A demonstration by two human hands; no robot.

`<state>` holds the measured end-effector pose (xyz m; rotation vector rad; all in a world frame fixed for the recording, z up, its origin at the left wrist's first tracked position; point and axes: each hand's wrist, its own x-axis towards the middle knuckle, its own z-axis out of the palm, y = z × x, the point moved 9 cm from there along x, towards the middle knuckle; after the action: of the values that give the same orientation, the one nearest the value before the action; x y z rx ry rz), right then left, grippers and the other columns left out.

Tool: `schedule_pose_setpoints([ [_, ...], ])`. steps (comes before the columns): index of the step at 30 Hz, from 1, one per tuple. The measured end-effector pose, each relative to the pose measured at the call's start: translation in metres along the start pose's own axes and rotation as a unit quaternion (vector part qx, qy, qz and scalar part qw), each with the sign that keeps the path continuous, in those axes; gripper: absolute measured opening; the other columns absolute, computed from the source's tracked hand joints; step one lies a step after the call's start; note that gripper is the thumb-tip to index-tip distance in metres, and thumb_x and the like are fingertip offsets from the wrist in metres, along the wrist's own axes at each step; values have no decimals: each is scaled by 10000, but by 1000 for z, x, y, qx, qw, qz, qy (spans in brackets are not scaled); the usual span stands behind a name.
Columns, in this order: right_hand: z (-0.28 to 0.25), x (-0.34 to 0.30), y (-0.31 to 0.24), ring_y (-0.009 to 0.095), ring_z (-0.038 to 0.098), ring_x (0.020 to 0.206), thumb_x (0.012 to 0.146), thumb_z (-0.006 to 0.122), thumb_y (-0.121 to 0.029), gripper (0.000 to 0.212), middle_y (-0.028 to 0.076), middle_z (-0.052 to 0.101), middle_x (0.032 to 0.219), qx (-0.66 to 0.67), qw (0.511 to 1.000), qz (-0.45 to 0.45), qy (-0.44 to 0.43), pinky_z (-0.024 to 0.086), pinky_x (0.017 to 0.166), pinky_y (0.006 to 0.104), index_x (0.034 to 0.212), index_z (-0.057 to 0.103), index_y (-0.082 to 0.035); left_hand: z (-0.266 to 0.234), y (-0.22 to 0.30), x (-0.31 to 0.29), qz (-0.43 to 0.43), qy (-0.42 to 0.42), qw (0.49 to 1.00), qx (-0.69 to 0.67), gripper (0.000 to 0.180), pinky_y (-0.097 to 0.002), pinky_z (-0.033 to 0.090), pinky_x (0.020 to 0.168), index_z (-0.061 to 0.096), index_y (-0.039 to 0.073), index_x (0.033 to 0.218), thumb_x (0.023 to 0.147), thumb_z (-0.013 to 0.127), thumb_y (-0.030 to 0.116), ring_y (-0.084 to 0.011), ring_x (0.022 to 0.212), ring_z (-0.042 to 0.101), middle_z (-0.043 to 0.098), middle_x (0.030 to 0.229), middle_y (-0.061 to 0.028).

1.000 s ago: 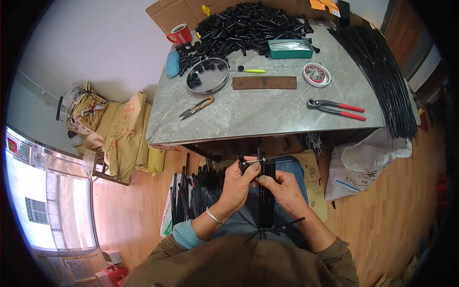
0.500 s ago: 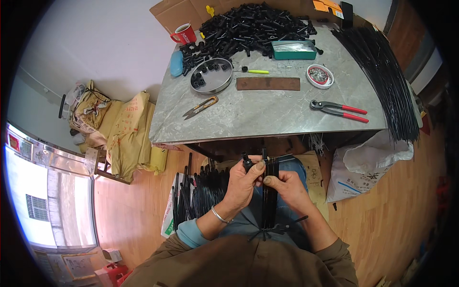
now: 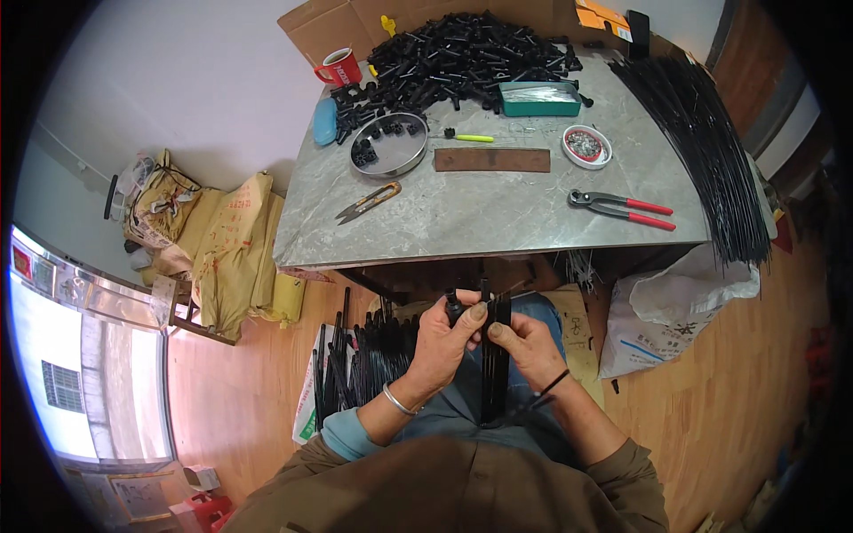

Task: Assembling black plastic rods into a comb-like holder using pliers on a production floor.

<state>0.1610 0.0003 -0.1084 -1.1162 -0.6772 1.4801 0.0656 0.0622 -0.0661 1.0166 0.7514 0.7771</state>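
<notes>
Over my lap, both hands are close together at a narrow bundle of long, flat black strips (image 3: 495, 382). My left hand (image 3: 437, 348) is closed around a black plastic fitting (image 3: 454, 307), its thumb pressed near the top of the bundle. My right hand (image 3: 535, 348) pinches the bundle from the other side, thumb lying across it. Short black strands (image 3: 538, 401) branch off at the bundle's lower end, smeared by motion. The fingertips behind the bundle are hidden.
On the grey table (image 3: 426, 213) lie red-handled pincers (image 3: 622, 210), thread snips (image 3: 369, 202), a brown flat bar (image 3: 493, 160), a round metal tray (image 3: 404, 160) and a heap of black fittings (image 3: 471, 58). More black strips (image 3: 382, 360) stand left of my legs. A white sack (image 3: 657, 320) is at right.
The strands at the bundle's lower end have swung up and right and are now blurred. The thin wire stretching right from my fingers no longer shows clearly. Both hands keep their hold.
</notes>
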Motion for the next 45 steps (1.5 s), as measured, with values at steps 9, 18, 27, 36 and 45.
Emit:
schedule_pose_setpoints([
  [9,24,-8,-41,166,656,737,885,646,-92,261,98,630,904,67,993,-78,57,567,612,284,1066,479,-7,4,0,-4,-53,-29,998,-20,228,-200,410,482,579,22,1029,917,631,214,-44,557,486,557,727,17],
  [18,25,-10,-35,133,579,608,906,611,-81,245,76,607,844,49,990,-107,73,510,510,264,1105,494,1,9,9,-1,-71,-53,995,-42,216,-187,358,453,591,14,1000,906,641,202,-32,540,418,542,707,10],
  [27,30,-10,-32,156,537,563,894,631,-126,336,68,550,795,67,989,-96,90,465,474,289,1173,456,-54,2,41,59,-37,-59,997,-32,482,-240,406,626,604,28,988,995,395,463,-88,721,477,537,793,-15],
  [36,27,-10,-33,137,505,535,909,610,-143,186,53,540,767,50,991,-88,89,449,477,276,1017,505,-34,32,29,56,-57,-229,971,-46,313,-234,440,773,569,8,1083,905,643,255,-101,837,564,601,892,-21],
  [45,35,-9,-37,117,485,513,911,614,-140,165,30,523,704,65,990,-84,91,430,466,256,984,510,-34,26,44,54,-4,-224,975,-2,287,-227,458,701,584,0,1020,915,626,264,-98,784,566,612,837,-43],
])
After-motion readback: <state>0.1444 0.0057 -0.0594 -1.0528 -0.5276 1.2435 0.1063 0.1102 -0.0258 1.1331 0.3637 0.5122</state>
